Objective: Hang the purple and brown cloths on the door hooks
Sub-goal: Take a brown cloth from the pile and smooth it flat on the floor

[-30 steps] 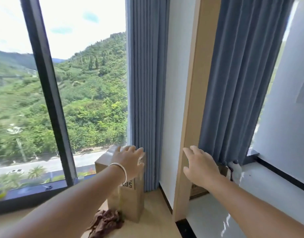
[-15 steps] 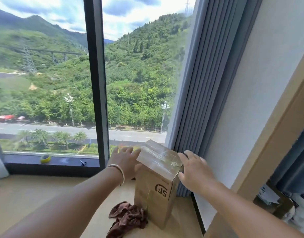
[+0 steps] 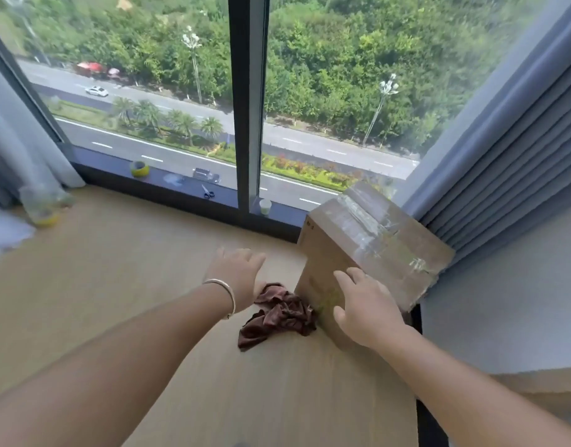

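Now | left hand and right hand grip released | brown cloth crumpled beside box

My left hand: arm stretched forward from lower left, palm down, fingers straight and loosely spread, holding nothing; thin pale bangle on the wrist. My right hand: arm extended from lower right, palm down, fingers relaxed and slightly parted, thumb out to the left, gripping nothing. The two hands are apart, level with each other.
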`<action>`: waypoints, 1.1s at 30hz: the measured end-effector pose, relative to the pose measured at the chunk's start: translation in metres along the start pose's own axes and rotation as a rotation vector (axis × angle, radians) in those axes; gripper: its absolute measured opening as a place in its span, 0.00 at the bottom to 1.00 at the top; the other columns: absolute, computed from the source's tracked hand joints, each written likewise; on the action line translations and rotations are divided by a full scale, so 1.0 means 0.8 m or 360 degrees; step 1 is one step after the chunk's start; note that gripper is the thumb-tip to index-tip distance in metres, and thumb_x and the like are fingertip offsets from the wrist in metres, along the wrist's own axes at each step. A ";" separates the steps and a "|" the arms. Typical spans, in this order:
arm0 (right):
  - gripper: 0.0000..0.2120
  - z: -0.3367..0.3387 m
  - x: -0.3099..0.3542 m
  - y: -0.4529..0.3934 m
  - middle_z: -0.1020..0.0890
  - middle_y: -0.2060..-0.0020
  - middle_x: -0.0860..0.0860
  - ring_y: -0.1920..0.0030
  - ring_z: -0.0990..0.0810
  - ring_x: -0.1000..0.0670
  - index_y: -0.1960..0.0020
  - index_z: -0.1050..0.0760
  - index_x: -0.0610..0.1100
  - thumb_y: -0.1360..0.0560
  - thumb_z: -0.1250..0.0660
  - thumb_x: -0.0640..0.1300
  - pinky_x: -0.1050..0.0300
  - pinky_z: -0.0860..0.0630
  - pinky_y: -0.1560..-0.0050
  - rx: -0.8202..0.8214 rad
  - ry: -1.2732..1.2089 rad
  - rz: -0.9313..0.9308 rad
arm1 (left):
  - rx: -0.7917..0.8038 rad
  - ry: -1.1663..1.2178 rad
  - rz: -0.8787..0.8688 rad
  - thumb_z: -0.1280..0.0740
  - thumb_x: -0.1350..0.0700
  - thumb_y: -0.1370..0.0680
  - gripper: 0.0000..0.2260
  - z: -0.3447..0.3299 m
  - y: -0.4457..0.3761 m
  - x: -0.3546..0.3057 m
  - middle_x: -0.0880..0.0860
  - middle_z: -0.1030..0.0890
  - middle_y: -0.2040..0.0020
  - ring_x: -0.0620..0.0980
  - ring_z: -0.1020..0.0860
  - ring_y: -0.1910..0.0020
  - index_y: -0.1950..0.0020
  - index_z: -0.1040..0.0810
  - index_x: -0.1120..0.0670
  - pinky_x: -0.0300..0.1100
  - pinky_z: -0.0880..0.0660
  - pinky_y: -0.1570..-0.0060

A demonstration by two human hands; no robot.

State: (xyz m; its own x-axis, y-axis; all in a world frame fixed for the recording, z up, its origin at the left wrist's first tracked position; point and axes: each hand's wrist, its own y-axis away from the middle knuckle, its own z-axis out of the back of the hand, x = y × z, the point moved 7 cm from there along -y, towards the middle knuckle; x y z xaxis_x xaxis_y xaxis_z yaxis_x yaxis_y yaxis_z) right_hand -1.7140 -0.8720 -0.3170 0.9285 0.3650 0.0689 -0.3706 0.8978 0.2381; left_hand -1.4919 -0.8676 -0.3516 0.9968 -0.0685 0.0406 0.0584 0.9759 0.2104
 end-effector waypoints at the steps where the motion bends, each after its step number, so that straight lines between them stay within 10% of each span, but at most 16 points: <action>1: 0.28 -0.025 0.005 -0.015 0.35 0.30 0.48 0.32 0.34 0.45 0.27 0.40 0.48 0.25 0.38 0.52 0.51 0.36 0.33 0.0042 -0.0001 0.0031 | 0.0058 0.0010 0.0026 0.46 0.39 0.20 0.26 -0.027 -0.004 0.005 0.51 0.32 0.28 0.53 0.33 0.31 0.24 0.41 0.47 0.52 0.40 0.33; 21: 0.27 -0.676 0.015 -0.219 0.30 0.36 0.49 0.34 0.32 0.46 0.30 0.37 0.47 0.27 0.37 0.51 0.51 0.34 0.35 0.0689 0.0188 0.0487 | 0.0835 0.0210 0.0328 0.46 0.41 0.19 0.26 -0.699 -0.055 0.015 0.52 0.37 0.25 0.53 0.38 0.27 0.23 0.44 0.49 0.53 0.46 0.28; 33: 0.18 -0.891 0.033 -0.454 0.26 0.42 0.48 0.41 0.28 0.45 0.39 0.29 0.46 0.26 0.38 0.51 0.50 0.32 0.42 0.0200 0.0225 0.0525 | 0.0662 0.0259 0.0610 0.50 0.38 0.19 0.30 -0.976 -0.238 0.066 0.55 0.51 0.20 0.53 0.52 0.22 0.21 0.51 0.50 0.58 0.53 0.25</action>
State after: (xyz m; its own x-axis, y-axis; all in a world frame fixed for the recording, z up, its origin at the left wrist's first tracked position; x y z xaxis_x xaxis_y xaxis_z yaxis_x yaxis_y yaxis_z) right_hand -1.5728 -1.0128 -1.0922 0.7440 0.6676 0.0294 -0.6349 0.6924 0.3428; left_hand -1.4085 -0.8952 -1.1522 0.9401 0.3378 0.0459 -0.3010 0.7592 0.5771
